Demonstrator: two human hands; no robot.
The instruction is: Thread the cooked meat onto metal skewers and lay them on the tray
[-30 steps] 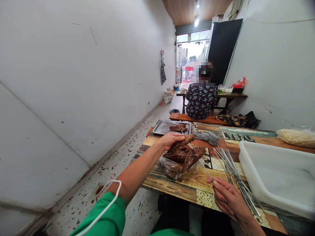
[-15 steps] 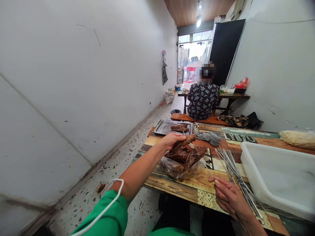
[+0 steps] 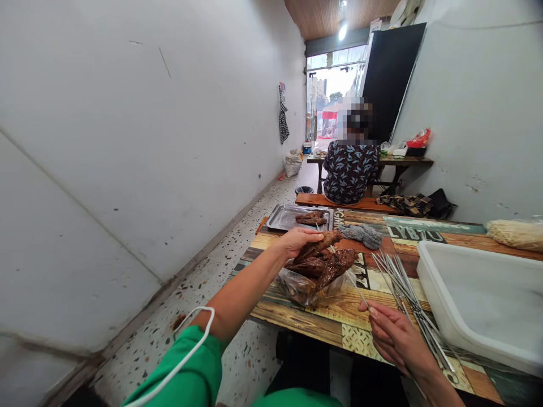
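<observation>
My left hand (image 3: 302,242) is closed round a dark brown, glossy piece of meat (image 3: 326,243), raised just over a heap of similar pieces. Low on the right, my right hand (image 3: 394,336) pinches a thin metal skewer (image 3: 360,293) that slants up and left. Part of the skewer is hidden behind a piece of meat at the front of the heap (image 3: 337,268); a pale tip shows beyond the held piece, so it appears to run through it. Under the heap lies a clear plastic bag (image 3: 292,287). Loose metal skewers (image 3: 409,305) lie beside my right hand.
A metal tray (image 3: 280,217) with meat (image 3: 311,218) stands behind the heap, near a grey cloth (image 3: 362,234). To the right are a white plastic tub (image 3: 441,299) and a bag of pale sticks (image 3: 517,233). A person (image 3: 351,169) sits ahead on a bench (image 3: 316,200).
Both hands keep nearly the same place and hold on the meat and skewer. The view has shifted slightly.
</observation>
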